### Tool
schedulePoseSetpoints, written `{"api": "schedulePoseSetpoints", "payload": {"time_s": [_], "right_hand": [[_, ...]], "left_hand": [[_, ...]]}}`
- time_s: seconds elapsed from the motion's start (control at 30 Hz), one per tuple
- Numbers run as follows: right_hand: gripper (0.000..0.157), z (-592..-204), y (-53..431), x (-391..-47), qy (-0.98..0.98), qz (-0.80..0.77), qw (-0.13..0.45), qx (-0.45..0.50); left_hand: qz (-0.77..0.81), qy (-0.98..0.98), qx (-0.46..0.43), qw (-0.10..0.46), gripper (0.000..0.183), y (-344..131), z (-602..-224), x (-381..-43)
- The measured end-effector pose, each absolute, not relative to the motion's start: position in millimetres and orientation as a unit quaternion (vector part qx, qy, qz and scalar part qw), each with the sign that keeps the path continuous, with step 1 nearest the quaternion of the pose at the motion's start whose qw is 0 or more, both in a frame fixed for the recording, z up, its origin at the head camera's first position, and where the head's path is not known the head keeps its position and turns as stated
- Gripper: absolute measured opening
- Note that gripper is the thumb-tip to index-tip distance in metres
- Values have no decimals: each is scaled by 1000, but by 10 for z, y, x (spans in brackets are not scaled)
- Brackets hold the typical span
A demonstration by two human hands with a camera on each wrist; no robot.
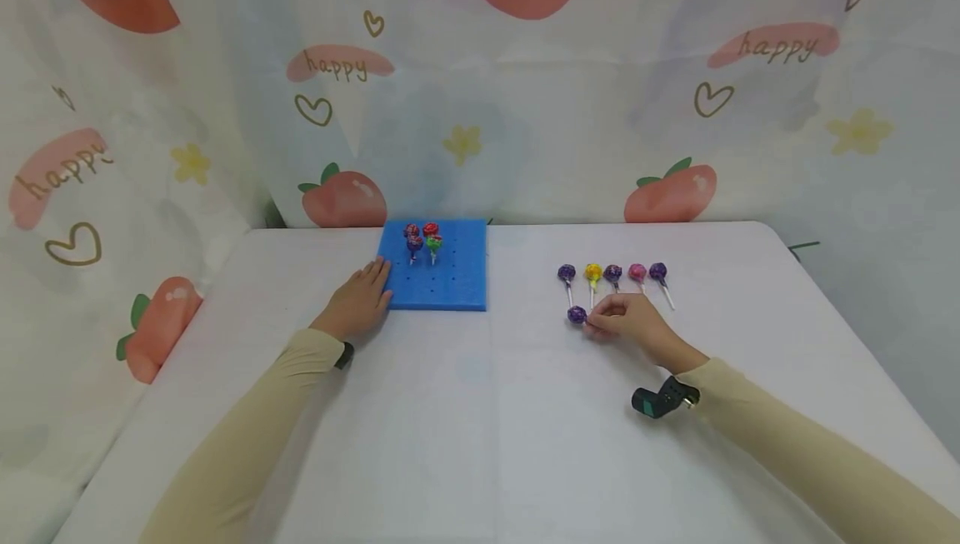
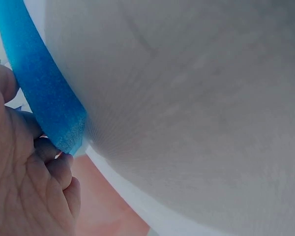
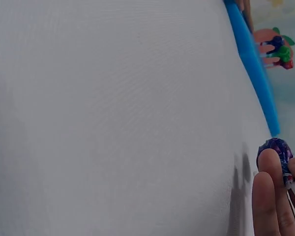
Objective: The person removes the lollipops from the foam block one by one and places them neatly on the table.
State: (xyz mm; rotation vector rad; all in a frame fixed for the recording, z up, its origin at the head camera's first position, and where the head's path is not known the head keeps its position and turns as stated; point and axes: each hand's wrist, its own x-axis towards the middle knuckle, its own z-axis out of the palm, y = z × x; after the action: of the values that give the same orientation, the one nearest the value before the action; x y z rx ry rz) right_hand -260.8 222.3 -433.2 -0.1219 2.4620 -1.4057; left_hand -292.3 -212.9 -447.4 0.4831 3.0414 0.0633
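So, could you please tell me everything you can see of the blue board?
The blue board is a thick, squarish slab whose side looks grainy, perhaps dense foam. Small dark holes dot its top in rows. It lies flat on the white table, at the far edge and left of centre in the head view. Four lollipops stand heads up in its far left part, the near two purple and green. The left hand touches its left edge.

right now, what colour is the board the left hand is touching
Blue; the board shows best in the head view.
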Motion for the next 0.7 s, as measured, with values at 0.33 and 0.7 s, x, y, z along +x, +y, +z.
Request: {"api": "schedulePoseSetpoints", "payload": {"time_s": [0.33,0.7], "right_hand": [[15,-4320,2134,-2550,866,-467,174,-38],[14,-4325,2072,-2524,869,-452,194,-63]], "left_hand": [[24,986,160,35,59,-2134,-4466,-2930],[26,986,160,37,60,-2143,-4459,-2917]]}}
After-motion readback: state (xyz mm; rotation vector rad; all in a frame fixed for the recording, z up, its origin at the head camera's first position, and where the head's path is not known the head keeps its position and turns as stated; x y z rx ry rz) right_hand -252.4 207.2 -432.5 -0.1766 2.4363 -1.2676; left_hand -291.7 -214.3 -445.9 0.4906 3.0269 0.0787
